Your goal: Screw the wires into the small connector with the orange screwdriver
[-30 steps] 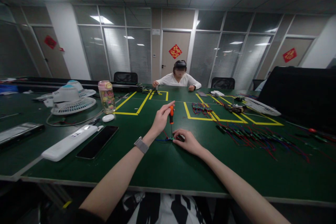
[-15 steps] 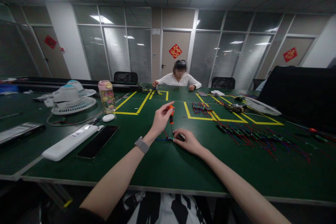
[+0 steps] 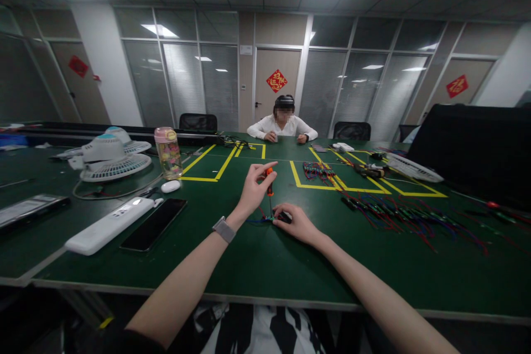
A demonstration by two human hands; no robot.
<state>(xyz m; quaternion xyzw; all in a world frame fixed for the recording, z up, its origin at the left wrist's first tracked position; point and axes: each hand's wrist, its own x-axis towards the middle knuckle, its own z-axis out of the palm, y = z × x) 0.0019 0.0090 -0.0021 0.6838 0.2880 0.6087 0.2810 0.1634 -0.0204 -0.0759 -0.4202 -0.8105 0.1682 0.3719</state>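
Note:
In the head view, my left hand (image 3: 254, 187) grips the orange-and-black handle of a screwdriver (image 3: 270, 190) between thumb and fingers, with the index finger stretched over its top. The shaft points straight down, its tip at a small green circuit board (image 3: 269, 218) with red and blue wires. My right hand (image 3: 296, 222) is closed at the board's right side, thumb and fingertips pinching its edge. A small black part shows beneath those fingers. Exactly where the tip meets the board is too small to make out.
Wired circuit boards (image 3: 415, 215) spread on the right, with a bundle (image 3: 318, 171) inside yellow tape. Left lie a phone (image 3: 155, 225), a white power strip (image 3: 110, 227), a bottle (image 3: 169, 154) and a fan (image 3: 116, 166). Across the table (image 3: 232, 265) sits a person (image 3: 282, 126).
My left fingers have shifted around the screwdriver handle, which stays upright over the board. My right hand stays put. The person opposite has drawn one hand inward.

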